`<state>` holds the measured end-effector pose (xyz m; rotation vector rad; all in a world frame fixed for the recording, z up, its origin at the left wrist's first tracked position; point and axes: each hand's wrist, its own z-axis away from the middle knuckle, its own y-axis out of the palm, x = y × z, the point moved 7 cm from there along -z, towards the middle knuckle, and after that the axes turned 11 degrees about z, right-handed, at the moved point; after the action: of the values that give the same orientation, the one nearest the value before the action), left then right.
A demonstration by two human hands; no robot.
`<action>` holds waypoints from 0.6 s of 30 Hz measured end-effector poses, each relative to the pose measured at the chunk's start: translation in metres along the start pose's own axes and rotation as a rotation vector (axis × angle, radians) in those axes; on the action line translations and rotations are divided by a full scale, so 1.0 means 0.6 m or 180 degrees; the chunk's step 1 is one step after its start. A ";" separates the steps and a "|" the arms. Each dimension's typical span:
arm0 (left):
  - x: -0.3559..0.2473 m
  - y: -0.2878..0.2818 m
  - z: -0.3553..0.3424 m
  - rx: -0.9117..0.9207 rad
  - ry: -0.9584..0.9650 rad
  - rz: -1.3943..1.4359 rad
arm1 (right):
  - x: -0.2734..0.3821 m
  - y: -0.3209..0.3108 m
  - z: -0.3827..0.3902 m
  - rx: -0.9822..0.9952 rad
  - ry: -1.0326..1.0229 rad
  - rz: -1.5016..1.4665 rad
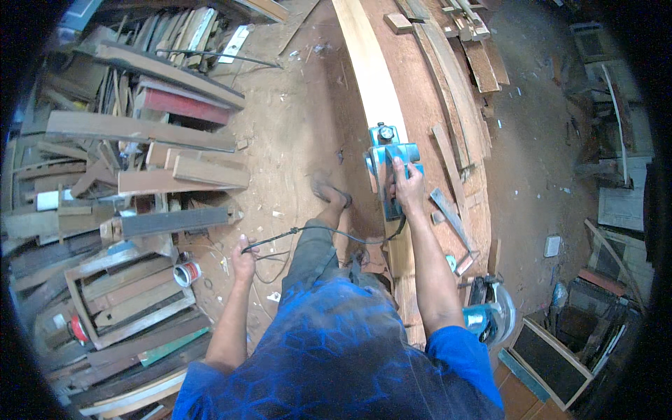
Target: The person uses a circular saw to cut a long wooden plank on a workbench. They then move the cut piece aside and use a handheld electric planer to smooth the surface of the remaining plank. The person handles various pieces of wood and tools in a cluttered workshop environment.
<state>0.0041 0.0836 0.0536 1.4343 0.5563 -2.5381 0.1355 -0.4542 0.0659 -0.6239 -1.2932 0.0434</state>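
Note:
A teal electric hand planer (380, 164) rests on a long pale wooden board (371, 70) that runs away from me along the workbench. My right hand (408, 187) is closed around its top handle, with the arm reaching forward. From the planer's rear a black power cord (343, 234) sags across my legs toward the left. My left hand (243, 260), held out to the left well off the bench, is closed on that cord. The planer's sole and the wood directly beneath it are hidden.
On the bench right of the board lie wood strips (448, 77) and a metal-bladed square (451, 220). A teal circular saw (490, 311) sits near my right elbow. Stacked timber (175, 133) fills the left side, with a white bucket (186, 274) beside it. Framed panels (549, 360) lean at lower right.

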 end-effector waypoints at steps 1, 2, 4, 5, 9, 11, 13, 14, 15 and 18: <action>-0.009 0.011 -0.034 0.0105 0.0117 -0.0270 | 0.002 0.007 -0.019 0.0048 0.0037 0.0040; -0.021 0.036 -0.067 0.0116 -0.0051 -0.0223 | 0.007 0.015 -0.036 0.0123 0.0189 0.0026; -0.051 0.087 -0.110 0.0159 -0.0433 -0.0159 | 0.026 0.030 -0.068 0.0269 0.0482 0.0003; -0.061 0.105 -0.149 0.0173 -0.0398 -0.0371 | 0.036 0.036 -0.093 0.0330 0.0578 0.0043; -0.131 0.173 -0.280 0.0517 0.0073 -0.0212 | 0.062 0.067 -0.184 0.0143 0.0476 -0.0120; -0.169 0.194 -0.341 0.0626 -0.0056 -0.0298 | 0.082 0.088 -0.230 0.0211 0.0618 -0.0221; -0.224 0.216 -0.386 0.0650 -0.0281 -0.0053 | 0.102 0.103 -0.271 0.0272 0.0714 -0.0235; -0.252 0.222 -0.404 0.0652 -0.0366 0.0072 | 0.112 0.113 -0.300 0.0273 0.0666 -0.0231; -0.274 0.224 -0.420 0.0595 -0.0381 0.0124 | 0.120 0.123 -0.327 0.0279 0.0618 -0.0225; -0.335 0.229 -0.462 0.0457 -0.0417 0.0157 | 0.123 0.153 -0.408 0.0333 0.0519 -0.0106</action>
<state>0.3722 0.0628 0.0633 1.2947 0.3199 -2.6555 0.4069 -0.4500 0.0565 -0.5057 -1.1357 0.0318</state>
